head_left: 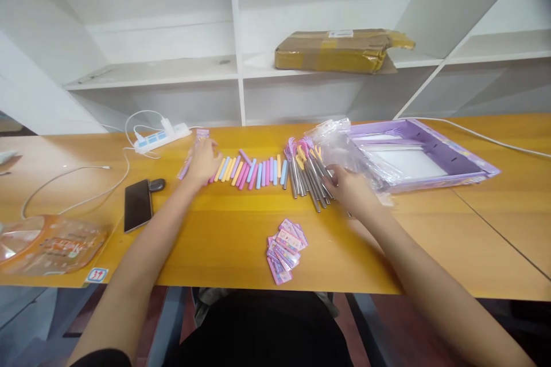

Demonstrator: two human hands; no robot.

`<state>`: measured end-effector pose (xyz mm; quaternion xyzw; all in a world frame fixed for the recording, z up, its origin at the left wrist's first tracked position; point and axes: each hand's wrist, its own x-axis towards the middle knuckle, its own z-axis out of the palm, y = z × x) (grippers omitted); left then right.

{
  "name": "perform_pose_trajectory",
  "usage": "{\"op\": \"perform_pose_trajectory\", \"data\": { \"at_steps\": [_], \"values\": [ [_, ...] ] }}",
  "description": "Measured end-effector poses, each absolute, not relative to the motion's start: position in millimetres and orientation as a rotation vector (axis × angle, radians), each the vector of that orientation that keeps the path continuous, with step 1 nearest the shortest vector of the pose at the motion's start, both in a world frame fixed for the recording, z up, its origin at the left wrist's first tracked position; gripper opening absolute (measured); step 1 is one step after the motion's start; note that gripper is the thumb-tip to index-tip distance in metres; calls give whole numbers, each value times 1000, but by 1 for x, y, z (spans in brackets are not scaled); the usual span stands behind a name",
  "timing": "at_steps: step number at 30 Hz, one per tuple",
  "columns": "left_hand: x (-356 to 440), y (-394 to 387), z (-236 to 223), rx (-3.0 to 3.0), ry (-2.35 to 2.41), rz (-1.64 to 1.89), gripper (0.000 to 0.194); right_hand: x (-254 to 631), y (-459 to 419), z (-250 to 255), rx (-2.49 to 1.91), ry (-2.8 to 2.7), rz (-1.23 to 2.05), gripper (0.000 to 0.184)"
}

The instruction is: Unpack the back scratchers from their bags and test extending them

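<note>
My left hand (203, 161) rests at the left end of a row of short pastel sticks (247, 173), in pink, yellow, blue and purple. Its fingers curve apart around the end sticks, partly hiding them. Just left of it lies a clear-wrapped purple packet (186, 167), partly covered by the hand. My right hand (350, 188) is against the right side of a pile of slim silvery rods with pink, purple and yellow looped tops (307, 175). Its thumb and finger are apart, touching the nearest rods. Several small printed pink cards (286, 249) lie fanned near the front edge.
A purple tray-like box (447, 175) and crumpled clear plastic (340, 137) lie at the right. Left are a black phone (138, 205), a white power strip (162, 137) with cables, and an orange plastic pouch (64, 243). A taped cardboard box (331, 51) sits on the shelf.
</note>
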<state>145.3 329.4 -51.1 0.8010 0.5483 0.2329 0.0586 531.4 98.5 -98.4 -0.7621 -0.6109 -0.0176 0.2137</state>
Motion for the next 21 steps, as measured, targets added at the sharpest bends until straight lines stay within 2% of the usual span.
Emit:
{"op": "perform_pose_trajectory", "data": {
  "at_steps": [6,12,17,21],
  "values": [
    [98,355,-67,2353,1905,655,34,527,94,-114,-2045,-1673,-191,37],
    [95,351,-82,2324,1954,539,55,527,93,-108,-1849,-1585,-199,25],
    [94,347,-66,2283,1971,596,59,526,89,-98,-1756,-1454,-221,23],
    [94,337,-35,2325,1867,698,48,533,91,-88,-1742,-1372,-281,24]
  ]
}}
